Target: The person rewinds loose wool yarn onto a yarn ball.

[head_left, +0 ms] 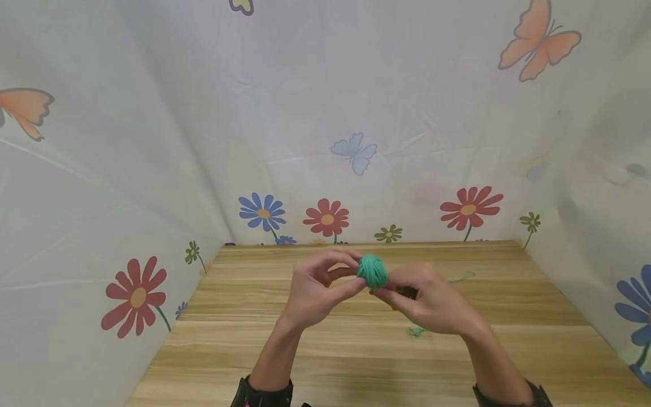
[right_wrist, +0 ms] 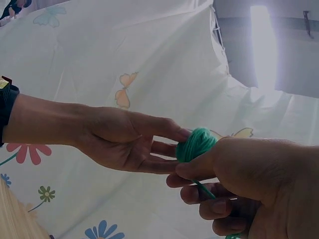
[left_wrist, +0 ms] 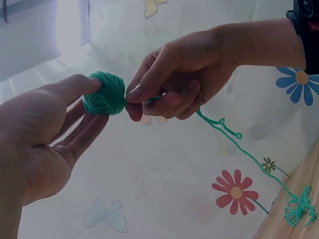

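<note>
A small ball of green yarn [head_left: 373, 271] is held up above the wooden table between both hands. My left hand [head_left: 317, 288] grips it from the left, thumb on one side and fingers on the other. Right against the ball, my right hand [head_left: 432, 297] pinches the yarn strand [right_wrist: 203, 189] between thumb and index finger, its other fingers curled. In the left wrist view, the strand runs out of the right hand and down to a loose tangle of yarn [left_wrist: 299, 206] on the table.
The wooden table [head_left: 244, 339] lies below the hands. White cloth walls [head_left: 285, 102] printed with flowers and butterflies enclose it at the back and both sides. A yarn end [head_left: 464, 276] shows beyond the right hand.
</note>
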Motion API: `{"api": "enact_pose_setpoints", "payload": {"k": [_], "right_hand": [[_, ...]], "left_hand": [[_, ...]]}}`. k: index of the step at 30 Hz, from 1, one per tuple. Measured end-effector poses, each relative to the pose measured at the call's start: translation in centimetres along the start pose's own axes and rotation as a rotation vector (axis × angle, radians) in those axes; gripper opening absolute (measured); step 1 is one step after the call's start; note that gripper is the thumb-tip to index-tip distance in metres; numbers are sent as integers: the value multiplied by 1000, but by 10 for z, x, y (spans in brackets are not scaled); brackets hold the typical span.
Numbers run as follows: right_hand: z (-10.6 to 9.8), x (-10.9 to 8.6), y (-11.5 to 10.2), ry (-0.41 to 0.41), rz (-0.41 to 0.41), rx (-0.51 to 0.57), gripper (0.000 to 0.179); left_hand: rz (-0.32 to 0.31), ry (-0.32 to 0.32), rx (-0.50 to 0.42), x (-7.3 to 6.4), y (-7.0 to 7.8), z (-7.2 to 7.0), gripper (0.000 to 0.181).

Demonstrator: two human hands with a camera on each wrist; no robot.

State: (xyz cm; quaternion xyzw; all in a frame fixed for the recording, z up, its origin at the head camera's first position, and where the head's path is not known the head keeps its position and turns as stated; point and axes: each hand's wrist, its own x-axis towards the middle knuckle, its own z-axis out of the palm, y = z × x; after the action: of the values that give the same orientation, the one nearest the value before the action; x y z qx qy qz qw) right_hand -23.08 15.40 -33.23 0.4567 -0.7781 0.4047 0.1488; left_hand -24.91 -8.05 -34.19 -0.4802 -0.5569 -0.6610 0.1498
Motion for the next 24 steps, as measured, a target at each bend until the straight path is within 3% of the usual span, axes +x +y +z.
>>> {"api": "enact_pose_setpoints", "payload": {"k": [3,11,16,24], "right_hand": [[0,-1,-5,-18,-56,15,16],[-3,0,-24,16,-179,99,32],[-7,1,-35,77,-223,136,38],[-8,2,-31,187,-257,138,34]], "left_hand": [[-9,15,36,1,6,2,29],[-26,21,113,3,12,5,27],[-23,-21,127,4,11,5,27],[-64,-119,97,3,11,7,26]]}}
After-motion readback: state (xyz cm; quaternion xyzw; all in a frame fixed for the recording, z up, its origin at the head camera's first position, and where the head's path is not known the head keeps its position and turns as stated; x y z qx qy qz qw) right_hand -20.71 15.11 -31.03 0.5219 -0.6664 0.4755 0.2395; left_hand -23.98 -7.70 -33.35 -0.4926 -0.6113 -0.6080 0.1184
